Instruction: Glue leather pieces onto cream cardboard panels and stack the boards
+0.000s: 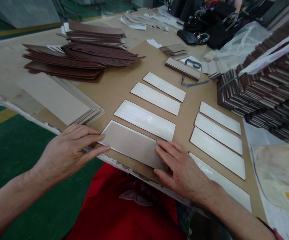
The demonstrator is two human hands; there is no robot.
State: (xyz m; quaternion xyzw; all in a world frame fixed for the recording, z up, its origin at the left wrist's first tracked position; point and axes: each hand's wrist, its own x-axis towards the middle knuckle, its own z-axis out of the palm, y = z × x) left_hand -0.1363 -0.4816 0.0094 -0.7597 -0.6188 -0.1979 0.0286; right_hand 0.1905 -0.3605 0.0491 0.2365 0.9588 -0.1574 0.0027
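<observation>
A grey-beige cardboard panel [131, 143] lies over a slightly larger piece whose white margin shows along its left and far edges. My left hand [78, 146] grips the left end, fingertips on the corner and thumb at the near edge. My right hand [178, 163] is closed over the right end, its fingers on top and its thumb at the near side; it hides that end. Just beyond lies a glossy white-coated panel [145, 120], with another white panel [156, 98] farther back. More white panels [218, 151] form a column on the right.
A fanned stack of beige panels [56, 98] lies left, before piles of dark brown pieces [84, 56]. Tall bundles of brown strips [264, 76] stand right. Black bags [209, 26] and clear plastic [246, 43] lie at the back. The table's near edge [124, 166] runs beside my red apron.
</observation>
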